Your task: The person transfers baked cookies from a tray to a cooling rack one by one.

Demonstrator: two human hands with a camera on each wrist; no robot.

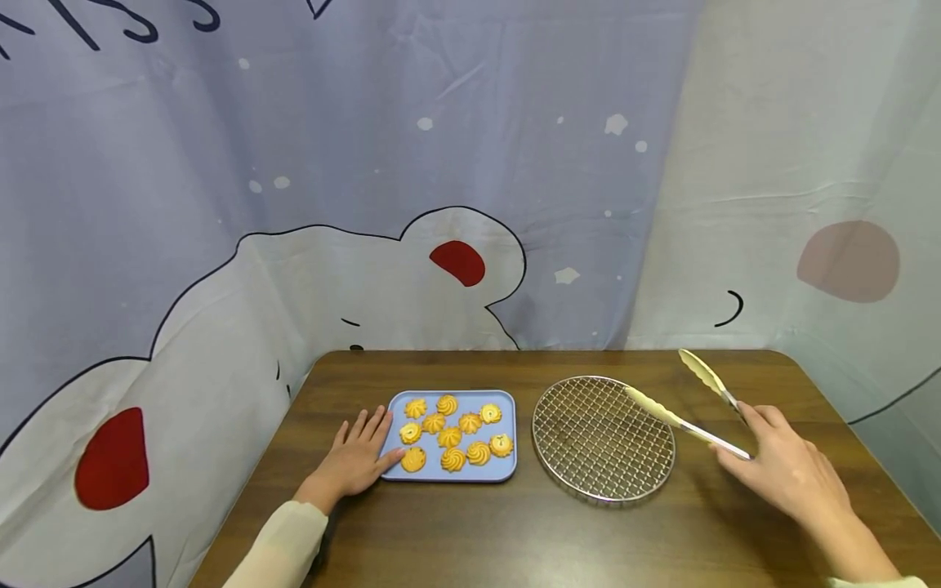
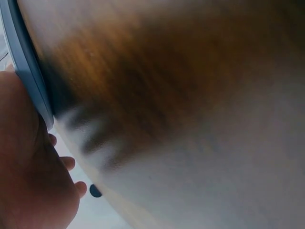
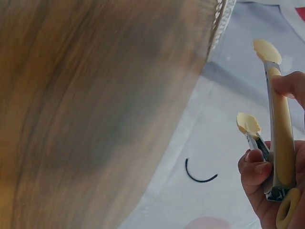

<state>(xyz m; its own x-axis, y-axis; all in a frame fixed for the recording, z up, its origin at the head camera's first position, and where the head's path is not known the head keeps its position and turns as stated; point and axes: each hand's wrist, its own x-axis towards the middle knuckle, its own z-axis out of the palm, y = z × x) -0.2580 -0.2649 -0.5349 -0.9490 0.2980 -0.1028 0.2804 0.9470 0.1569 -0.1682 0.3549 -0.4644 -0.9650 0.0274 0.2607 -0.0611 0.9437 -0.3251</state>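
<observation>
At the left edge of a blue tray (image 1: 507, 469), the left hand (image 1: 356, 457) rests with fingers spread and fairly straight, its thumb lying over the rim beside a cookie. Several golden piped cookies (image 1: 450, 438) lie spread over the tray. The left wrist view shows the tray's side (image 2: 28, 67) against the hand. On the right, the right hand (image 1: 790, 465) grips a pair of tongs (image 3: 281, 129) with cream tips. The arms of the tongs are spread wide, with nothing between the tips. One tip sits above the right part of a round wire rack (image 1: 595, 449).
A brown wooden table (image 1: 588, 539) holds the tray and the rack, which stand side by side with a narrow gap between them. Behind the table hangs a printed curtain (image 1: 367, 163) with cartoon bears, close to its back edge.
</observation>
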